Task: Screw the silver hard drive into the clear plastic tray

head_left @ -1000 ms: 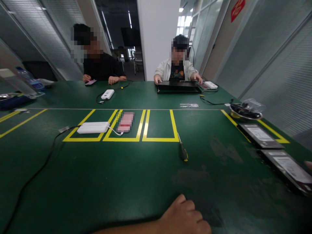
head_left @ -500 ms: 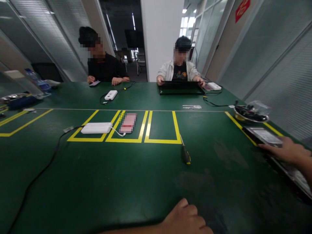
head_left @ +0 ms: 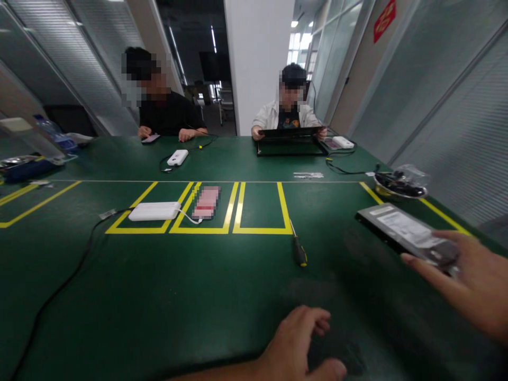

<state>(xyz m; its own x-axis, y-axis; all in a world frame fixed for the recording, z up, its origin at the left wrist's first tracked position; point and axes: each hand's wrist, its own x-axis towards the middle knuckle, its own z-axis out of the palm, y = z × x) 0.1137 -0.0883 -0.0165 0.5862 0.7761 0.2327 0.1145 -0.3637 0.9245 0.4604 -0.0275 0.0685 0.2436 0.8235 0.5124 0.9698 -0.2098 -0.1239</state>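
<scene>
My right hand (head_left: 466, 275) grips the near end of a silver hard drive (head_left: 408, 230) with a white label, lifted above the table at the right. My left hand (head_left: 299, 344) is low over the front of the green table (head_left: 190, 296), thumb apart from its curled fingers, with nothing in it. A screwdriver (head_left: 300, 251) with a black and yellow handle lies beyond my left hand, its tip by the corner of a yellow tape outline (head_left: 262, 230).
A white power bank (head_left: 154, 211) is cabled to a pink phone (head_left: 206, 203). At the back right stands a bowl of dark parts (head_left: 400, 182). Across the table, one person holds a black frame (head_left: 291, 143); another person (head_left: 170, 114) touches a phone.
My right hand has lifted the hard drive off the right side of the table and brought it leftward. My left hand has risen slightly and its thumb and fingers have opened.
</scene>
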